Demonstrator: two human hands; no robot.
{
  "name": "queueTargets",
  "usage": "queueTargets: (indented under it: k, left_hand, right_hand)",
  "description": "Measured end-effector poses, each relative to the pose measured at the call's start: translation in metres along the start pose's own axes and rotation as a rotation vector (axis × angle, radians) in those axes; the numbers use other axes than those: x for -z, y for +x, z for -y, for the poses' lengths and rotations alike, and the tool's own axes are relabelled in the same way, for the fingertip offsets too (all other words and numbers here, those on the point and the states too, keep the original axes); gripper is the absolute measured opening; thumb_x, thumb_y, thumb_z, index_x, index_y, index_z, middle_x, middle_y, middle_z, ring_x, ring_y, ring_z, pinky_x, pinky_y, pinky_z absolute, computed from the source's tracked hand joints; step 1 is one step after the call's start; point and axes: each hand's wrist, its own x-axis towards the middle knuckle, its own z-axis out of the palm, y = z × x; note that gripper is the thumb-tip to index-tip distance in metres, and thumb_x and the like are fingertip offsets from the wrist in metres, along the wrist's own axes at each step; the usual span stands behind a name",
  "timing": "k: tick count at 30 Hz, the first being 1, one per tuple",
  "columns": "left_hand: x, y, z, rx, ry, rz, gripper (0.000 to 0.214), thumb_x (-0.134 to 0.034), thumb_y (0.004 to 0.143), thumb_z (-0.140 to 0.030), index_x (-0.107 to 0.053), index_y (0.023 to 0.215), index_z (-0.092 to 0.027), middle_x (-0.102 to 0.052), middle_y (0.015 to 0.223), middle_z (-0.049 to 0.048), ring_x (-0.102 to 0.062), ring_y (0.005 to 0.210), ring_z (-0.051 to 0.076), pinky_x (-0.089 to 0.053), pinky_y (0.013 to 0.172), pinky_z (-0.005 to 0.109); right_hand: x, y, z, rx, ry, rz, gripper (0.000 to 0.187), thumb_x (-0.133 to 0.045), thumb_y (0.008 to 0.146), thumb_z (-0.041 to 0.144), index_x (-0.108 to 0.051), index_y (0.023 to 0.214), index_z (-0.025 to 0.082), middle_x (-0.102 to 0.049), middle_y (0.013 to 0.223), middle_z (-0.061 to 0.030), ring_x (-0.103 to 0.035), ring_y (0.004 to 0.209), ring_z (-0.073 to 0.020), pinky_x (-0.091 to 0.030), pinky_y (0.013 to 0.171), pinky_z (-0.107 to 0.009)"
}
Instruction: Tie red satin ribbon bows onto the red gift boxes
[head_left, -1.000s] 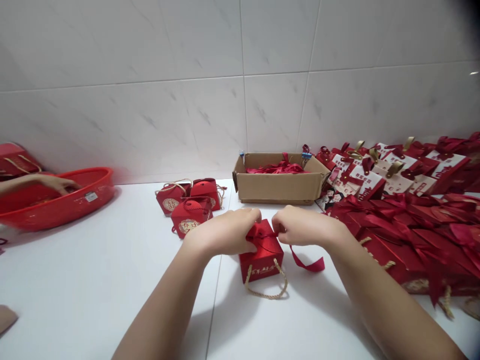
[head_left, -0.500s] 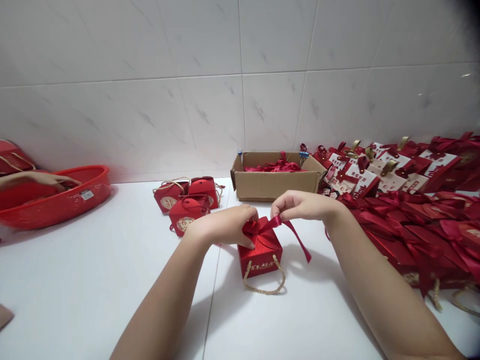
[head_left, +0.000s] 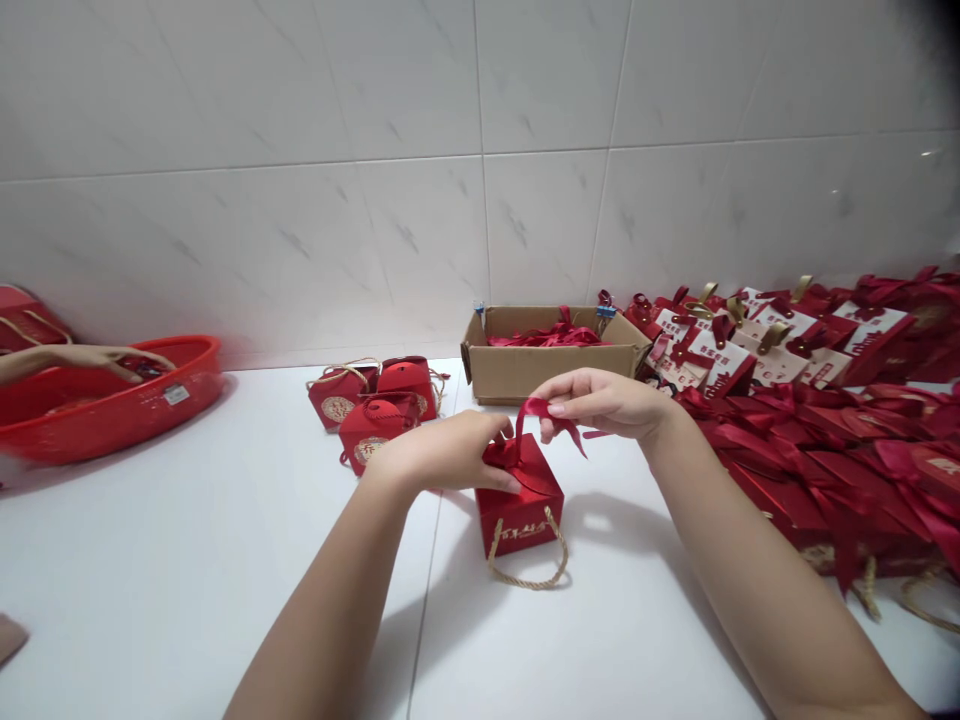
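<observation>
A red gift box with gold lettering and a gold rope handle sits on the white table in front of me. On its top lies my left hand, thumb and fingers closed on the dark red ribbon where it crosses the lid. Just above and to the right, my right hand pinches the ribbon between thumb and fingers. From that pinch the ribbon runs down to the lid, and its loose end hangs below the fingers.
Behind stands a cardboard box of ribbons. Three red boxes are grouped left of it. Many ribboned boxes and white-red bags fill the right. Another person's hand reaches into a red basin.
My right hand has lifted and turned over, drawing the ribbon upward from the lid. My left hand stays on the box. The other person's hand in the basin has shifted slightly.
</observation>
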Motion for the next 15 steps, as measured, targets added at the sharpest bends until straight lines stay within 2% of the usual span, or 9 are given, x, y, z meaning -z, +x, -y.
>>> queueTargets:
  k: [2,4,7,11,15]
  left_hand:
    - [0.002,-0.002,-0.001,-0.013,-0.018,-0.063,0.040,-0.054,0.072,-0.053,-0.056,0.097,-0.021,-0.063,0.095,0.0058,-0.059,0.076,0.020,-0.040,0.053,0.025]
    - [0.003,-0.004,-0.001,-0.031,-0.009,-0.185,0.041,-0.051,0.076,-0.054,-0.055,0.098,-0.021,-0.062,0.101,0.0071,-0.059,0.081,0.021,-0.041,0.057,0.026]
    - [0.003,-0.004,-0.004,-0.070,0.025,-0.338,0.031,-0.043,0.082,-0.047,-0.056,0.087,-0.019,-0.063,0.093,0.0069,-0.057,0.078,0.019,-0.040,0.058,0.027]
    - [0.003,-0.004,-0.006,-0.064,0.096,-0.358,0.025,-0.037,0.085,-0.034,-0.051,0.070,-0.018,-0.061,0.071,0.0046,-0.050,0.057,0.014,-0.032,0.050,0.026]
    - [0.004,-0.007,-0.006,-0.053,0.179,-0.380,0.024,-0.036,0.083,-0.028,-0.042,0.062,-0.019,-0.054,0.061,0.0032,-0.044,0.052,0.014,-0.027,0.047,0.027]
  right_hand:
    - [-0.001,0.001,-0.001,-0.005,0.002,0.009,0.027,-0.065,0.078,0.026,-0.061,0.103,0.015,-0.069,0.082,-0.0036,-0.064,0.077,-0.0133,-0.047,0.072,-0.026]
    - [-0.003,0.003,-0.002,-0.028,-0.004,0.003,0.027,-0.066,0.078,0.025,-0.060,0.102,0.015,-0.069,0.082,-0.0035,-0.064,0.075,-0.0117,-0.047,0.069,-0.025]
    - [-0.007,0.006,-0.002,-0.052,-0.004,0.004,0.025,-0.067,0.077,0.026,-0.057,0.096,0.015,-0.069,0.082,-0.0038,-0.064,0.071,-0.0111,-0.046,0.061,-0.022]
    - [-0.013,0.005,-0.004,-0.101,-0.038,-0.028,0.027,-0.067,0.076,0.033,-0.050,0.088,0.017,-0.069,0.079,-0.0048,-0.062,0.064,-0.0122,-0.038,0.045,-0.019]
    - [-0.021,-0.001,-0.008,-0.167,-0.140,-0.165,0.030,-0.068,0.076,0.036,-0.055,0.093,0.016,-0.065,0.066,-0.0014,-0.058,0.061,-0.0109,-0.039,0.053,-0.021]
